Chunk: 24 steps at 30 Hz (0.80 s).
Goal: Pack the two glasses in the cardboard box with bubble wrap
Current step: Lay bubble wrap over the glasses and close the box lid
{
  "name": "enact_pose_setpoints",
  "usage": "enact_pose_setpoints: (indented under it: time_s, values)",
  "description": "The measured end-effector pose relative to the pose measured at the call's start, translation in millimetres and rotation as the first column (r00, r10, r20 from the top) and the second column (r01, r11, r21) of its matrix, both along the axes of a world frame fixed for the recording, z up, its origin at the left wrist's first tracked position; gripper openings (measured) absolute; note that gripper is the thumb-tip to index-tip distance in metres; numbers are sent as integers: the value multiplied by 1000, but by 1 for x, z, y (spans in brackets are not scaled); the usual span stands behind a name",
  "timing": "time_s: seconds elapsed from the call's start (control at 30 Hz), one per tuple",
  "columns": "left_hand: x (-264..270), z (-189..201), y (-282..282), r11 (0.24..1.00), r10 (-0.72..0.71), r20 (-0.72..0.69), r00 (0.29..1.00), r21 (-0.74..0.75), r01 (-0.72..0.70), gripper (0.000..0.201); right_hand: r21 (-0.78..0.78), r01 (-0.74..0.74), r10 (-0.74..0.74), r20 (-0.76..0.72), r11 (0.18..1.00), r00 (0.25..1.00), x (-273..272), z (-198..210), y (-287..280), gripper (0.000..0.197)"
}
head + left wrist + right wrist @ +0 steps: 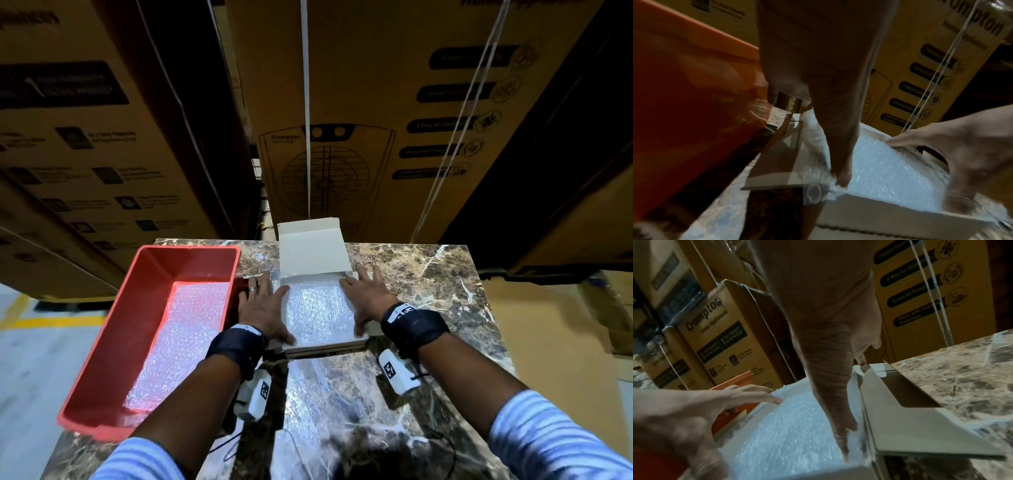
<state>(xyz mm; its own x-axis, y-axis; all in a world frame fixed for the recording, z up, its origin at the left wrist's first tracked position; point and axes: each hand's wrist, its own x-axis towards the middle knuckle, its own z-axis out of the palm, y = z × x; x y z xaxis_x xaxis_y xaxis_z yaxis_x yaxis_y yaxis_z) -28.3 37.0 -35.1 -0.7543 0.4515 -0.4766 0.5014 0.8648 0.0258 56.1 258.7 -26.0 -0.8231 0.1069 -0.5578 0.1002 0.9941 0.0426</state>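
Note:
A small cardboard box (327,346) stands in the middle of the marble table, its lid (311,253) raised at the back. Bubble wrap (318,308) fills its opening, so no glasses show in any view. My left hand (263,301) lies flat on the box's left edge with its thumb on the wrap. My right hand (363,298) lies flat on the right edge, thumb likewise on the wrap. The left wrist view has the left thumb (842,175) pressing the bubble wrap (890,170) down. The right wrist view shows the right thumb (840,426) pushing bubble wrap (789,426) beside the side flap (920,434).
A red plastic bin (147,274) stands directly left of the box with more bubble wrap (178,342) on its floor. Bare marble table (428,291) stretches to the right and towards me. Large brown cartons (359,102) rise close behind the table.

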Motion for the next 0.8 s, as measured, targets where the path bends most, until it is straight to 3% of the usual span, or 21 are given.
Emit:
enact_pose_setpoints:
  time_s: [0.17, 0.3, 0.47, 0.53, 0.63, 0.8]
  values:
    - [-4, -5, 3, 997, 61, 49, 997, 42, -63, 137, 29, 13, -11, -46, 999, 999, -2, -15, -2, 137]
    - [-5, -2, 1, 995, 81, 101, 992, 42, -85, 135, -62, 0, -4, -60, 998, 998, 3, -10, 5, 137]
    - [-7, 15, -3, 994, 12, 11, 1000, 104, -13, 118, -232, 34, -52, -72, 972, 996, 3, 11, 8, 127]
    - [-11, 22, -7, 993, -15, -43, 999, 113, 20, 115, -182, 19, -38, -97, 983, 995, 0, 20, 9, 116]
    - [-13, 22, -8, 998, -56, -44, 997, 9, 57, 120, -57, -25, 20, -86, 998, 996, 0, 18, 9, 102]
    - [-13, 14, -2, 990, -90, -31, 995, -113, 86, 130, 128, -95, 99, -25, 987, 995, -1, 0, 1, 114]
